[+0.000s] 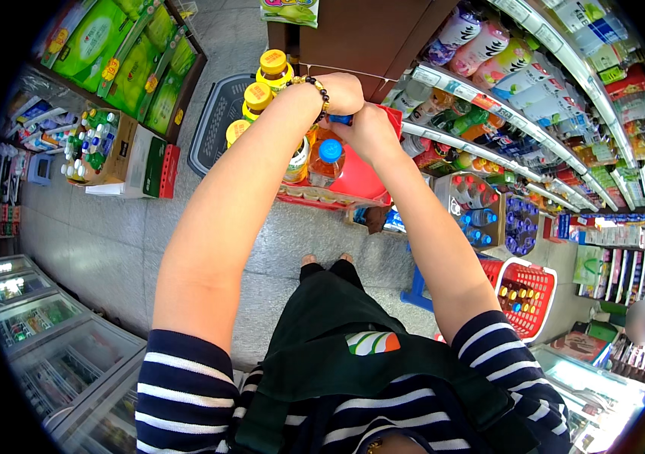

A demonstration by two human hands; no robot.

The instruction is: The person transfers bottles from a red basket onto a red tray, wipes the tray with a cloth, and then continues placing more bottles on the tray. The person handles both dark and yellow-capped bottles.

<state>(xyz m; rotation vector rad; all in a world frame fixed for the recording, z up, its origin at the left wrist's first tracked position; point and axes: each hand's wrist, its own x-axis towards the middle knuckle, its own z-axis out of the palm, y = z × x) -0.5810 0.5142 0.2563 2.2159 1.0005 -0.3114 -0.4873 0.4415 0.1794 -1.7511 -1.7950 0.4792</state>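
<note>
My left hand [345, 92], with a beaded bracelet at its wrist, curls over a red display stand [359, 176]; its fingertips are hidden. Close against it, my right hand [372, 129] grips a bottle with a dark blue cap [340, 119]. Most of that bottle is covered by my hands. Just below them on the stand is an amber drink bottle with a bright blue cap [330, 152]. To the left, partly behind my left forearm, yellow-capped bottles [257, 96] line up.
A grey plastic basket [203, 127] lies left of the stand. Shelves of drink bottles [518, 79] rise at right. A red basket with bottles [549, 289] is at lower right. Glass-topped freezers [78, 352] line the lower left. Boxes with bottles [112, 147] occupy the left floor.
</note>
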